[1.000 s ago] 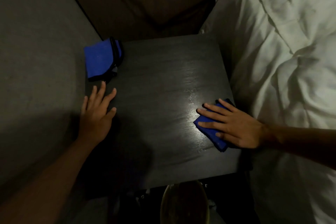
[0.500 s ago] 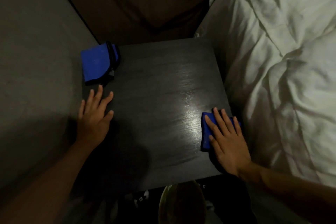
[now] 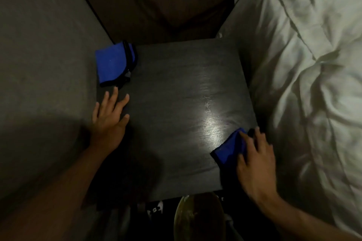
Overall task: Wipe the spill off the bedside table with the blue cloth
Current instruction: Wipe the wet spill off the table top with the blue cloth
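Observation:
A dark wooden bedside table [image 3: 176, 88] fills the middle of the view, with a wet, shiny patch [image 3: 210, 123] right of centre. My right hand [image 3: 254, 162] presses a folded blue cloth [image 3: 228, 147] flat on the table's near right edge; the fingers cover its right part. My left hand [image 3: 108, 119] rests flat with spread fingers on the table's left edge, holding nothing.
A second folded blue cloth with black trim [image 3: 113, 64] lies on the table's far left corner. White bedding [image 3: 303, 64] rises along the right side, a grey wall [image 3: 43, 64] along the left. A round dark object [image 3: 197, 217] sits below the table's front edge.
My right hand has slid the blue cloth toward me along the table's right edge and turned it. My left hand has stayed in place.

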Motion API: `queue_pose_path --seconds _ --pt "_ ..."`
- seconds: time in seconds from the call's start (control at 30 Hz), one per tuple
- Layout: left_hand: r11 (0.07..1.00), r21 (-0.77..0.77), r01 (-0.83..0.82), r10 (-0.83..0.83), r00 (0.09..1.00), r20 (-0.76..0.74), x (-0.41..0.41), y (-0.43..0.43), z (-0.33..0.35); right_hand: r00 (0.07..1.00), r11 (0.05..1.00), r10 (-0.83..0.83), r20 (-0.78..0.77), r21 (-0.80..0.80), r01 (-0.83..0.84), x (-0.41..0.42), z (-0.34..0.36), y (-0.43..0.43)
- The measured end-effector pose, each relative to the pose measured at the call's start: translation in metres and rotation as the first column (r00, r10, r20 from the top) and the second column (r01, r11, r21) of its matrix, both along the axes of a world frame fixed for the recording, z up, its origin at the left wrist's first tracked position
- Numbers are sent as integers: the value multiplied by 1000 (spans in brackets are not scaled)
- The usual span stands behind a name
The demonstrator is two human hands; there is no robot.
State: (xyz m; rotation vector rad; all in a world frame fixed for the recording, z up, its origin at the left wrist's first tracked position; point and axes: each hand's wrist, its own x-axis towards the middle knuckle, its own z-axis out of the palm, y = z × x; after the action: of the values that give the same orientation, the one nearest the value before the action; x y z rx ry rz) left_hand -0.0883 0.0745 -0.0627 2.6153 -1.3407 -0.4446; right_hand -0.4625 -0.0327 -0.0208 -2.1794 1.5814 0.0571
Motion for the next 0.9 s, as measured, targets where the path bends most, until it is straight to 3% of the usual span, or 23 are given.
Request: queue_pose_path --seconds 0.07,0.13,0.2,0.23,0.3,0.6,0.9 --pt "1000 -4 2 -2 1000 8 0 0 1 951 947 308 -26 -92 -309 -13 1 -20" --pt "1000 -11 1 -1 1000 6 -1 0 2 753 742 649 -107 -131 -657 -23 -9 -37" --pt "1000 -9 -7 7 1000 -14 -1 -1 4 572 561 799 -185 -112 -820 -27 -23 -48" --pt "1000 -7 -9 9 1000 -22 -2 -1 4 539 527 816 -210 -111 -842 -29 -29 -49" --pt "1000 -16 -10 10 1000 -20 -1 -1 3 564 550 792 -234 -129 -825 -31 -38 -44" --pt "1000 -15 3 -2 1000 27 1 0 -2 899 884 398 -184 -186 -429 -3 -42 21" --pt "1000 -23 7 -7 1000 20 -1 -1 1 953 944 245 -180 -177 -277 44 -45 64"
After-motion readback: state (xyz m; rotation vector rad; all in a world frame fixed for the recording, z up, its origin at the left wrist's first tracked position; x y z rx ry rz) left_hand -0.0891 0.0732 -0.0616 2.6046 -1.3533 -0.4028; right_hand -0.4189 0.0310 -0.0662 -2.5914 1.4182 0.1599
